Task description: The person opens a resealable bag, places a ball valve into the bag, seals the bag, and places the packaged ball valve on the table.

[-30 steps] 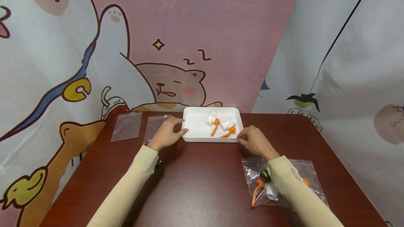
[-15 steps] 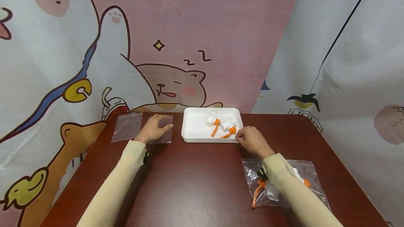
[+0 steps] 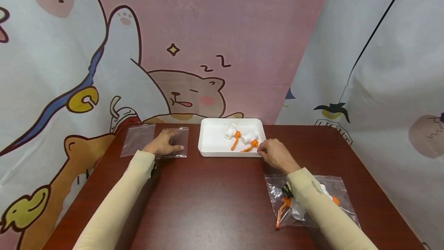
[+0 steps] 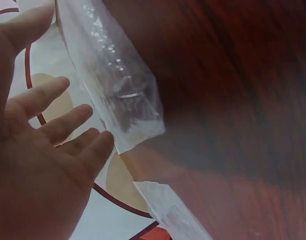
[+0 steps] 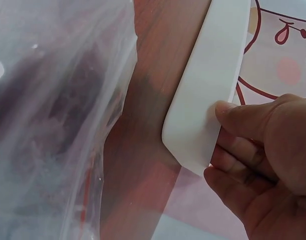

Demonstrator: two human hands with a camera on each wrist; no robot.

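Note:
My left hand (image 3: 161,144) reaches over a small clear zip bag (image 3: 181,139) left of the tray, with fingers spread. In the left wrist view its fingertips are close to the bag's edge and nothing is between them. My right hand (image 3: 277,154) pinches the front right corner of a shallow white tray (image 3: 211,150); the right wrist view shows thumb and fingers (image 5: 227,111) on its wall. Inside the tray lie two white rounded pieces (image 3: 230,130), each with an orange cap-like part and a thin orange stem (image 3: 235,142).
Another flat clear bag (image 3: 138,139) lies at the table's far left. A larger clear zip bag (image 3: 338,185) with white and orange pieces lies under the right forearm, partly hidden. The brown table (image 3: 194,203) meets a printed cloth (image 3: 256,49) behind.
My left hand has let go of the tray's left side and moved left onto the small zip bag. My right hand stays at the tray's corner. The tray has barely shifted.

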